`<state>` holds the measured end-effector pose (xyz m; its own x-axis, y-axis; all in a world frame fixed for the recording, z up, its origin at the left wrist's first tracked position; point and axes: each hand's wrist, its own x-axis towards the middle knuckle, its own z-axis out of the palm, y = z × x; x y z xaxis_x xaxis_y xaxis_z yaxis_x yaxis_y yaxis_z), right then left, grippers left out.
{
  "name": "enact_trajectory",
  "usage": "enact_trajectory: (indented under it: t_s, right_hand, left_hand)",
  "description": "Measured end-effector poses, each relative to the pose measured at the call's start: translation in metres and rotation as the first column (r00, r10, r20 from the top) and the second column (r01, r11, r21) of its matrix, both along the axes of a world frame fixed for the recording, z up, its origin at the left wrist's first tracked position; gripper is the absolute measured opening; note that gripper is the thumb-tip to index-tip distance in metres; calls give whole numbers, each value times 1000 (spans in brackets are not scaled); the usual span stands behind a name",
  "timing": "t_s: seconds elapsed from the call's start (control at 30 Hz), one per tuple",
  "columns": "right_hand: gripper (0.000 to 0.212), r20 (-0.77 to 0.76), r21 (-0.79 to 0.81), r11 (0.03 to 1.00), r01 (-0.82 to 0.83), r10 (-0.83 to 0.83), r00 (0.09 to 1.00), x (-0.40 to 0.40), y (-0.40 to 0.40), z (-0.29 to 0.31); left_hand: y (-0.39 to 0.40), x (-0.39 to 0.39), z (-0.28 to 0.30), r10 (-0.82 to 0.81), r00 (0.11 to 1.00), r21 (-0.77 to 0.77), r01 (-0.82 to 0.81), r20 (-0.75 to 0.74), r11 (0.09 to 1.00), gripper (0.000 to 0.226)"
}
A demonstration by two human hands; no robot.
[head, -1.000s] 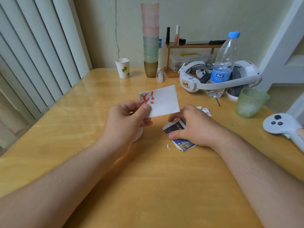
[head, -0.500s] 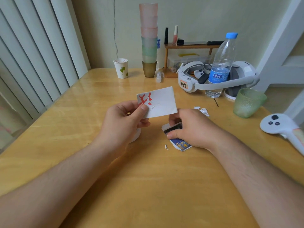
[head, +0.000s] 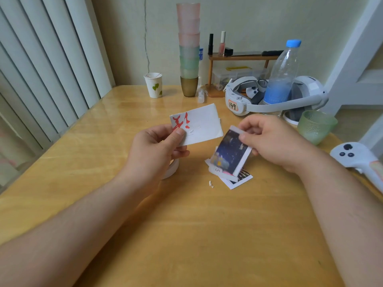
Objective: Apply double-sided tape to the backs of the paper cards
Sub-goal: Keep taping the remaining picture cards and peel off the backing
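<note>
My left hand (head: 155, 150) pinches a white paper card (head: 199, 126) with red marks at its left end, held above the wooden table (head: 186, 235). My right hand (head: 273, 141) pinches the top edge of a dark blue picture card (head: 230, 154) with a white border and holds it tilted above the table. More picture cards (head: 238, 179) lie flat beneath it. A white roll of tape (head: 171, 168) sits on the table, mostly hidden under my left hand. A small white scrap (head: 211, 184) lies by the cards.
At the back stand a paper cup (head: 154, 84), a tall stack of plastic cups (head: 188, 48), a small wooden shelf (head: 242, 58), a white headset (head: 269, 96) and a water bottle (head: 281, 73). A green glass (head: 315, 126) and a white controller (head: 356, 158) are on the right.
My right hand lifted the blue picture card off the pile and raised it, tilted, to the right of the white card. My left hand kept the white card almost still.
</note>
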<state>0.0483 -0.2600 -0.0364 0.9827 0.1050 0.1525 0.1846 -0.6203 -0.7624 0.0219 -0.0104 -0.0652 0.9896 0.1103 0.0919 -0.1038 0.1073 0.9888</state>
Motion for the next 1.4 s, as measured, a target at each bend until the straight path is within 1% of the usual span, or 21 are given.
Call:
enact_trajectory:
  t_s: [0.1, 0.2, 0.3, 0.37, 0.43, 0.5, 0.6, 0.67, 0.7, 0.77, 0.87, 0.97, 1.0, 1.03, 1.1, 1.17, 1.23, 1.3, 1.33, 1.4]
  right_hand:
    - [22, -29, 102, 991, 83, -81, 996, 2, -5, 4]
    - [24, -94, 241, 962, 129, -109, 990, 4, -4, 4]
    - [32, -162, 484, 859, 164, -97, 982, 6, -1, 3]
    - [35, -175, 574, 800, 173, -87, 981, 7, 0, 3]
    - [36, -173, 574, 793, 202, -124, 977, 6, 0, 3]
    - [29, -165, 587, 774, 238, -173, 971, 6, 1, 3]
    - [12, -191, 661, 700, 270, -191, 963, 6, 4, 4]
    - [12, -213, 709, 648, 278, -179, 961, 6, 6, 4]
    - [10, -208, 711, 647, 278, -184, 961, 6, 7, 3]
    - [3, -184, 686, 676, 270, -198, 963, 7, 8, 0]
    - [17, -144, 669, 701, 246, -202, 969, 8, 8, -2]
    - [41, -112, 667, 709, 227, -205, 972, 8, 6, -2]
    - [43, -111, 667, 707, 236, -219, 969, 8, 6, -2]
    - [39, -115, 664, 703, 254, -239, 964, 9, 6, -2]
    - [23, -133, 693, 668, 272, -253, 958, 10, 6, -2]
    - [13, -152, 777, 578, 248, -209, 966, 10, 5, -1]
    - [16, -155, 846, 492, 206, -142, 978, 10, 3, 1]
    - [15, -152, 883, 438, 169, -75, 986, 10, 3, 3]
    - [13, -150, 891, 428, 152, -38, 988, 9, 4, 4]
    - [10, -140, 881, 462, 102, 47, 989, 5, 7, 5]
  left_hand:
    - [0, 0, 2, 7, 1000, -42, -7, -8, 999, 12]
    - [0, -1, 4, 14, 1000, -61, -15, -12, 998, 13]
    - [-1, -1, 4, 15, 1000, -72, -15, -8, 997, 14]
    - [-1, -2, 4, 8, 1000, -71, -8, -3, 997, 14]
    - [-1, -2, 5, 4, 1000, -71, -4, 0, 997, 14]
    - [-1, -3, 5, 2, 1000, -73, -2, -1, 997, 13]
    - [-1, -2, 4, 3, 1000, -74, -3, -3, 997, 13]
    - [0, -2, 4, -1, 1000, -68, 1, 0, 998, 13]
    - [0, -2, 4, -3, 1000, -65, 4, 2, 998, 13]
    - [0, -2, 3, -9, 1000, -59, 9, 6, 998, 13]
    - [0, -2, 1, -14, 1000, -50, 15, 18, 999, 14]
    - [0, -2, 2, -24, 999, -54, 26, 26, 998, 14]
    - [-1, -3, 3, -27, 999, -57, 28, 26, 998, 15]
    - [-1, -3, 3, -29, 999, -59, 30, 25, 998, 15]
    - [-1, -3, 4, -31, 999, -53, 33, 30, 998, 17]
    - [-1, -3, 4, -33, 999, -47, 35, 33, 998, 17]
    - [-1, -4, 4, -30, 999, -45, 32, 30, 999, 16]
    - [-1, -3, 4, -24, 999, -39, 25, 26, 999, 16]
    - [-1, -3, 3, -21, 999, -33, 22, 25, 999, 16]
    - [-1, -2, 2, -19, 999, -23, 20, 26, 1000, 16]
